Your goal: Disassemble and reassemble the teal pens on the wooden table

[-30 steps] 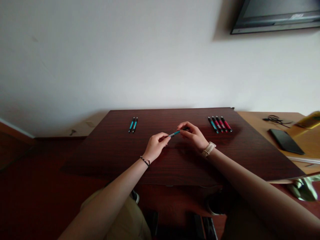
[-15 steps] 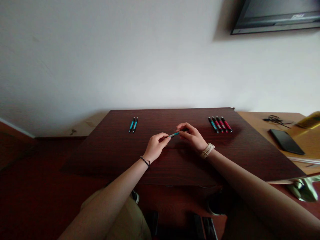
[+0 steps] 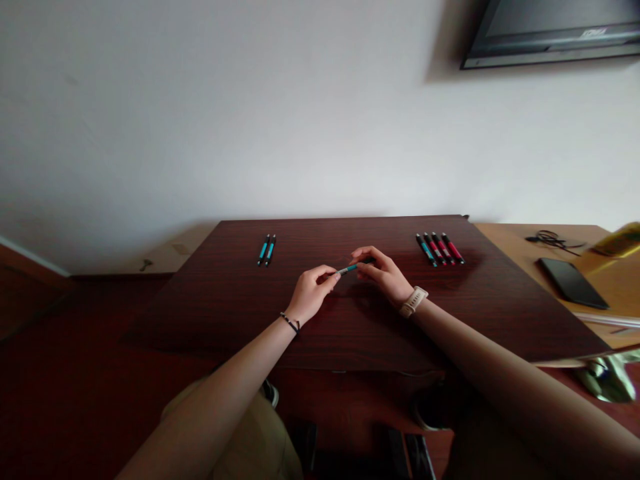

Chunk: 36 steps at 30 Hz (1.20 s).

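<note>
Both hands meet over the middle of a dark wooden table (image 3: 225,300). My left hand (image 3: 313,291) pinches the near end of a teal pen (image 3: 349,269). My right hand (image 3: 383,271), with a pale watch on its wrist, grips the pen's far end, which its fingers hide. Two teal pens (image 3: 267,249) lie side by side at the table's far left. A row of several pens (image 3: 439,248), one teal and the others red, lies at the far right.
A lighter wooden desk (image 3: 510,235) adjoins the table on the right, with a black phone (image 3: 573,282), a coiled cable (image 3: 550,238) and a yellow object (image 3: 623,240) on it. A white wall rises behind, with a screen (image 3: 555,32) mounted at top right.
My right hand has slid a little to the left along the pen, so less of the teal barrel shows between my hands. The pens on the table have not moved.
</note>
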Available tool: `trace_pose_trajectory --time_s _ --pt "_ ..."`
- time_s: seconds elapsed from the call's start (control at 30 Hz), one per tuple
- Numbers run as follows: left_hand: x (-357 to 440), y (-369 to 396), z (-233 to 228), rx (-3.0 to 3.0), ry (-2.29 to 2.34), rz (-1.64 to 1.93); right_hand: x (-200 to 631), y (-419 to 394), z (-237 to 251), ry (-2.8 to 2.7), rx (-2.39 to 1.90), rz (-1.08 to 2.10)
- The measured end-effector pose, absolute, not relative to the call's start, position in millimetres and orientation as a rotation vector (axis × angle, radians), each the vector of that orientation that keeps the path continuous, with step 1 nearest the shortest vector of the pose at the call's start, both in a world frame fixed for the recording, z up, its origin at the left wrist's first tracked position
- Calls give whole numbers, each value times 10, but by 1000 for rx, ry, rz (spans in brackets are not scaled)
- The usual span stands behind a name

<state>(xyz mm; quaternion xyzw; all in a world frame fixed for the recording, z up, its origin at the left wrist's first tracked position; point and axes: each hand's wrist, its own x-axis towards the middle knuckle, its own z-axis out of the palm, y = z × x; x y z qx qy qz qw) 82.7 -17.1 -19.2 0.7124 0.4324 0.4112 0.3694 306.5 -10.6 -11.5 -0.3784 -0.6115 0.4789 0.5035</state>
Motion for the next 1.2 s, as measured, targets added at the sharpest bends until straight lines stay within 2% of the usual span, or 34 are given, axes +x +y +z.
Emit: trace_pose_trajectory --time_s 1.2 --pt "813 -134 -227 1751 1088 1086 3079 -89 -206 -1520 -977 1206"
